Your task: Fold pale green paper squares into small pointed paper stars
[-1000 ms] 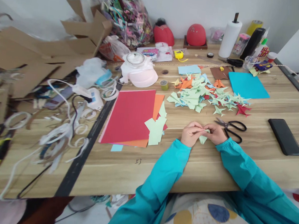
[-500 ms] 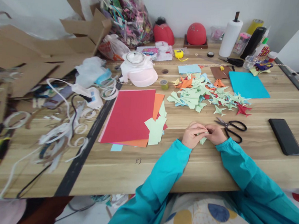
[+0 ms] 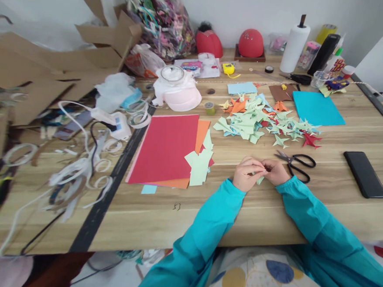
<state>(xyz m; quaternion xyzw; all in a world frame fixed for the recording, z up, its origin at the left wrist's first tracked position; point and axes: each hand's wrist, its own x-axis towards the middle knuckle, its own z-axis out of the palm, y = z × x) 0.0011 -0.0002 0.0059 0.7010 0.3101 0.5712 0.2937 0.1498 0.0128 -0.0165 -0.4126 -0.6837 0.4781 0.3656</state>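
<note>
My left hand and my right hand meet over the wooden table, fingers pinched together on a small pale green folded paper piece. Most of that piece is hidden by the fingers. Black scissors lie just right of my right hand. A heap of folded paper shapes, mostly pale green with some orange and red, sits beyond my hands. Left of my left hand lie pale green paper squares on red and orange sheets.
A black phone lies at the right. A blue sheet, paper towel roll and bottles stand at the back right. Cardboard, white tape rings and cables crowd the left. A pink cap sits mid-back.
My hands have stayed in place; the fingers have closed tighter over the green paper, so less of it shows now.
</note>
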